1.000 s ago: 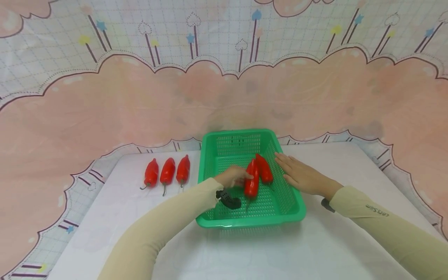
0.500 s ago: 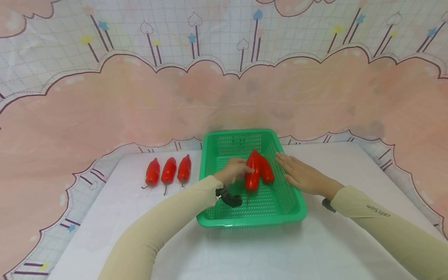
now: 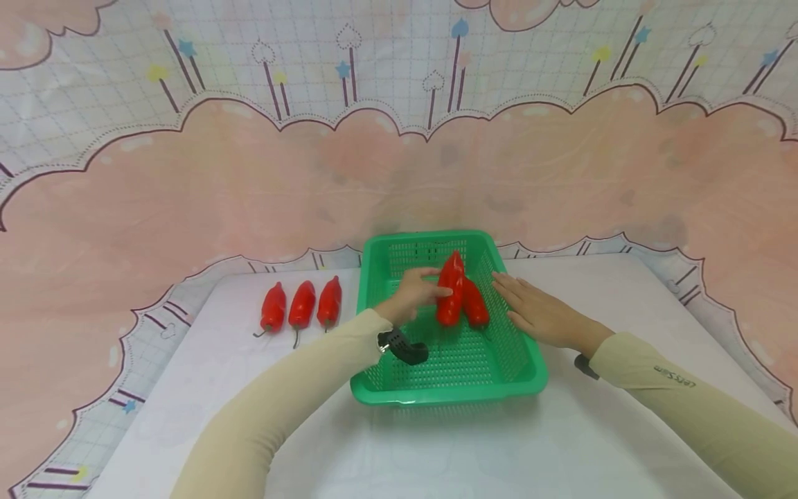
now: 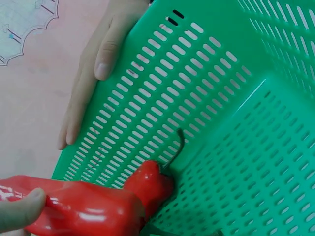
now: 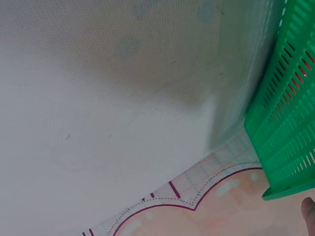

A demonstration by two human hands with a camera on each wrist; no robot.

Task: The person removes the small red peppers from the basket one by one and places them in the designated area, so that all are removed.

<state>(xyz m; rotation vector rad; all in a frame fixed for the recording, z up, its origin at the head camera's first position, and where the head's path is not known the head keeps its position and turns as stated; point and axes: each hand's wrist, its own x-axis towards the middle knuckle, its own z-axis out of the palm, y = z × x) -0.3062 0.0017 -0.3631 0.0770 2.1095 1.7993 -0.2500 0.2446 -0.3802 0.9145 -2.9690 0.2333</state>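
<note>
My left hand (image 3: 415,291) pinches a red pepper (image 3: 451,298) between thumb and fingers inside the green basket (image 3: 447,396). In the left wrist view the thumb (image 4: 30,209) lies along the side of this held pepper (image 4: 93,209). A second red pepper (image 3: 476,305) rests in the basket against its right side, partly covered by the held one; its curved green stem shows in the left wrist view. My right hand (image 3: 545,312) lies with straight fingers along the basket's right rim. Only a fingertip (image 5: 309,216) of it appears in the right wrist view.
Three more red peppers, a left one (image 3: 273,308), a middle one (image 3: 302,305) and a right one (image 3: 329,303), lie in a row on the white table (image 3: 206,360) left of the basket. A patterned cloth (image 3: 280,187) hangs behind the table.
My left hand has moved the held pepper away from me and slightly up in the head view, so it overlaps the second pepper more. The right hand stays at the rim.
</note>
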